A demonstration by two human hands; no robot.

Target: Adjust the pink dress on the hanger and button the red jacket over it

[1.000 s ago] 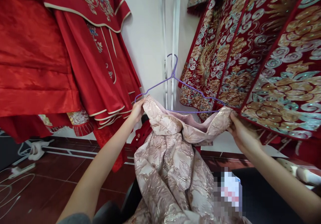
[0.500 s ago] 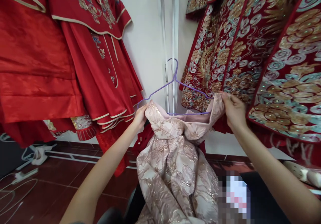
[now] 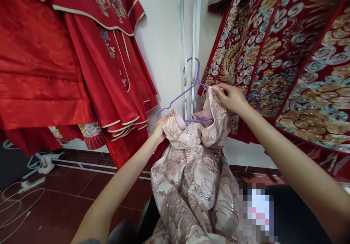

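Observation:
A pale pink brocade garment (image 3: 191, 171) hangs down in front of me from a thin purple wire hanger (image 3: 180, 93). My left hand (image 3: 161, 127) grips the garment's left top edge together with the hanger's left end. My right hand (image 3: 232, 97) pinches the garment's right top edge and holds it up against the hanger's right shoulder, close below the hook. Both hands are closed on the cloth. The hanger's right end is hidden behind my right hand and the fabric.
Plain red embroidered garments (image 3: 82, 54) hang at the left, dark red heavily embroidered ones (image 3: 287, 54) at the right. A white wall with a vertical rail (image 3: 190, 36) is between them. White cables (image 3: 24, 185) lie on the dark red tiled floor (image 3: 68, 196).
My right hand has moved left and up with the garment's right edge, from the hanger's far right end to its shoulder near the hook. The left hand has stayed on the left end.

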